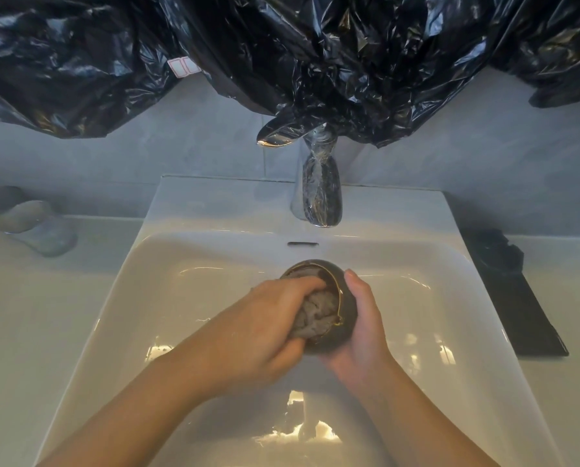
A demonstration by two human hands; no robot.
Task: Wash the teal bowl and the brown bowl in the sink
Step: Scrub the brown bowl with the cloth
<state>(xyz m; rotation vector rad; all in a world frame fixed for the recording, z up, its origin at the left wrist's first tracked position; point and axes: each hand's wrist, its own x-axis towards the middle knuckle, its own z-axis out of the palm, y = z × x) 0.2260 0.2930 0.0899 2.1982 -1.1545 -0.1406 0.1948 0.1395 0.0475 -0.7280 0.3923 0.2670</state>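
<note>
1. Two hands meet over the middle of the white sink (187, 298), both on one brown bowl (347, 318).
2. R hand (362, 332) cups the bowl from outside: thumb up along the far wall, fingers curled under. Firm hold.
3. Bowl is tipped on its side, mouth facing left, gold-coloured rim showing. It's held above the basin floor, in front of the tap (318, 193) and below the overflow slot (303, 244).
4. L hand (265, 328) is bunched round a grey cloth (318, 315), fingers curled tight, w/ cloth and fingertips pushed into the bowl's mouth.
5. Basin surface looks wet and shiny.
6. Black plastic sheeting (281, 45) hangs over the back wall and drapes onto the tap.
7. Counter, left: blurry glassy items (36, 224), can't tell what. Counter, right: flat black object (510, 298) beside the sink edge.
</note>
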